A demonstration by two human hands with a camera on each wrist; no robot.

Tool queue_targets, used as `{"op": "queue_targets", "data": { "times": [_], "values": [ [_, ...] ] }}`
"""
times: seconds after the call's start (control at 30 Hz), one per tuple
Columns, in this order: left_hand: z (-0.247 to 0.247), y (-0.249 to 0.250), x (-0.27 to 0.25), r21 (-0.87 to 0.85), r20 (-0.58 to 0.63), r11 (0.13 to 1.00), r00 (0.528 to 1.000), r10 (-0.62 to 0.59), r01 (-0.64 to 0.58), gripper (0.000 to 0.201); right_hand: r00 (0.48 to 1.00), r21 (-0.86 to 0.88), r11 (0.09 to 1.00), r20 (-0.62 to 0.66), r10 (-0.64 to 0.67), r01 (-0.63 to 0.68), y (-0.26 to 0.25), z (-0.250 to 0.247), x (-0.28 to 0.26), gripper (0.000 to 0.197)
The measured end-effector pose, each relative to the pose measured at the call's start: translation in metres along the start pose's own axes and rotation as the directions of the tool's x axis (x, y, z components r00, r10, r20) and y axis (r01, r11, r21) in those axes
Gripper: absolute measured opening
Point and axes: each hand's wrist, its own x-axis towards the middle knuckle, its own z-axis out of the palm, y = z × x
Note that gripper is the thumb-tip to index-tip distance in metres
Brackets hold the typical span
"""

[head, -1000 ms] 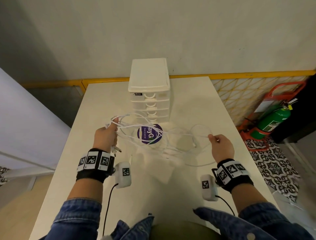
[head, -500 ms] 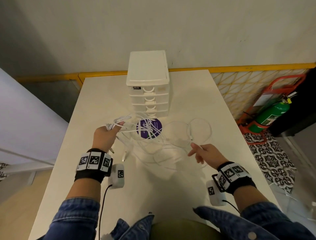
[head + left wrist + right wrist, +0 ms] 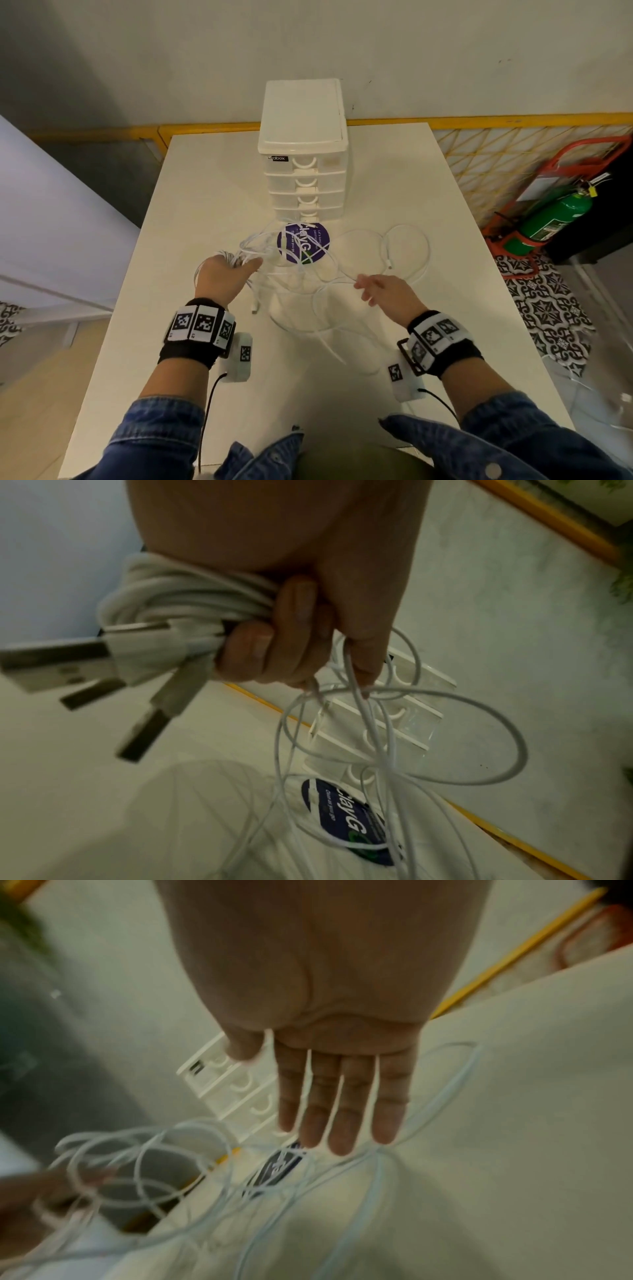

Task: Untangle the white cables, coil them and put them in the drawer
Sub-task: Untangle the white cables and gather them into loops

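Several thin white cables [image 3: 404,253] lie tangled in loops on the white table [image 3: 205,192], in front of a small white drawer unit [image 3: 303,161] whose drawers are all shut. My left hand [image 3: 246,265] grips a bunched coil of cable [image 3: 178,599], with USB plugs [image 3: 61,656] sticking out of the fist and loose strands hanging from it. My right hand [image 3: 363,284] hovers over the strands with its fingers [image 3: 342,1118] straight and holds nothing. One loose plug [image 3: 254,308] dangles below the left hand.
A round purple sticker [image 3: 303,243] lies under the cables by the drawer unit. Off the table's right edge stands a green fire extinguisher [image 3: 555,219] in a red frame. A yellow rail [image 3: 479,120] runs behind the table, and the near table part is bare.
My right hand let go of the strand it pinched out to the right, moved left toward the tangle and straightened its fingers. The left hand kept its grip on the bundle.
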Motion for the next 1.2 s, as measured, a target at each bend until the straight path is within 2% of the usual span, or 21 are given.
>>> {"op": "queue_targets", "data": {
  "times": [0.07, 0.17, 0.23, 0.27, 0.33, 0.43, 0.5, 0.57, 0.67, 0.73, 0.8, 0.87, 0.93, 1.0, 1.07, 1.13, 1.2],
  "values": [
    [-0.004, -0.002, 0.001, -0.026, 0.026, 1.0, 1.0, -0.007, 0.007, 0.055, 0.999, -0.276, 0.96, 0.041, -0.029, 0.039, -0.006, 0.019, 0.008, 0.036],
    [-0.008, 0.002, 0.0, -0.076, 0.025, 0.997, 1.0, 0.009, -0.007, 0.049, 0.994, -0.46, 0.885, 0.105, -0.02, 0.066, -0.021, 0.054, 0.015, 0.045],
    [-0.005, 0.01, -0.005, -0.119, -0.003, 0.992, 0.999, 0.048, -0.048, 0.045, 0.997, -0.652, 0.756, 0.075, -0.023, 0.067, -0.03, 0.072, 0.017, 0.05],
    [-0.001, 0.015, -0.009, -0.157, -0.01, 0.984, 0.997, 0.079, -0.08, 0.044, 0.998, -0.723, 0.688, 0.058, -0.03, 0.063, -0.033, 0.079, 0.018, 0.047],
    [0.008, 0.023, -0.019, -0.237, 0.025, 0.957, 0.983, 0.179, -0.168, 0.049, 0.997, -0.741, 0.667, 0.056, -0.056, 0.079, -0.034, 0.087, 0.021, 0.032],
    [0.03, 0.033, -0.029, -0.217, 0.178, 0.94, 0.936, 0.303, -0.263, 0.049, 0.987, -0.64, 0.754, 0.137, -0.079, 0.149, -0.027, 0.089, 0.023, 0.019],
    [0.048, 0.034, -0.028, -0.098, 0.277, 0.961, 0.92, 0.277, -0.26, 0.057, 0.984, -0.531, 0.832, 0.153, -0.093, 0.161, -0.024, 0.085, 0.021, 0.017],
    [0.062, 0.036, -0.026, 0.021, 0.311, 0.963, 0.917, 0.251, -0.27, 0.065, 0.981, -0.394, 0.904, 0.159, -0.112, 0.167, -0.022, 0.079, 0.017, 0.02],
    [0.077, 0.041, -0.024, 0.075, 0.4, 0.955, 0.886, 0.236, -0.288, 0.05, 0.979, -0.172, 0.967, 0.113, -0.169, 0.187, -0.015, 0.069, 0.01, 0.021],
    [0.086, 0.04, -0.022, 0.08, 0.47, 0.962, 0.86, 0.196, -0.263, 0.032, 0.978, -0.043, 0.978, 0.065, -0.2, 0.203, -0.01, 0.063, 0.003, 0.018],
    [0.097, 0.038, -0.02, 0.159, 0.48, 0.948, 0.861, 0.17, -0.276, 0.027, 0.976, 0.022, 0.976, 0.043, -0.215, 0.215, -0.008, 0.056, -0.005, 0.013],
    [0.102, 0.04, -0.018, 0.208, 0.436, 0.936, 0.883, 0.172, -0.285, 0.027, 0.97, 0.09, 0.967, 0.011, -0.242, 0.24, -0.01, 0.046, -0.01, 0.026],
    [0.101, 0.041, -0.009, 0.174, 0.335, 0.952, 0.924, 0.182, -0.251, 0.031, 0.969, 0.158, 0.956, -0.061, -0.24, 0.247, -0.011, 0.031, -0.015, 0.034],
    [0.089, 0.041, 0.003, 0.162, 0.197, 0.97, 0.969, 0.146, -0.179, 0.033, 0.968, 0.244, 0.942, -0.154, -0.199, 0.232, -0.009, 0.013, -0.022, 0.024],
    [0.074, 0.038, 0.015, 0.172, 0.091, 0.98, 0.992, 0.087, -0.101, 0.037, 0.969, 0.296, 0.939, -0.222, -0.112, 0.176, 0.0, -0.009, -0.028, 0.008],
    [0.059, 0.031, 0.024, 0.172, 0.018, 0.985, 1.0, 0.018, -0.021, 0.043, 0.947, 0.278, 0.955, -0.321, -0.012, 0.106, 0.017, -0.025, -0.031, 0.016],
    [0.048, 0.023, 0.029, 0.138, -0.032, 0.989, 0.998, -0.051, 0.054, 0.045, 0.873, 0.309, 0.951, -0.466, 0.145, 0.007, 0.036, -0.037, -0.03, 0.018]
  ]
}}
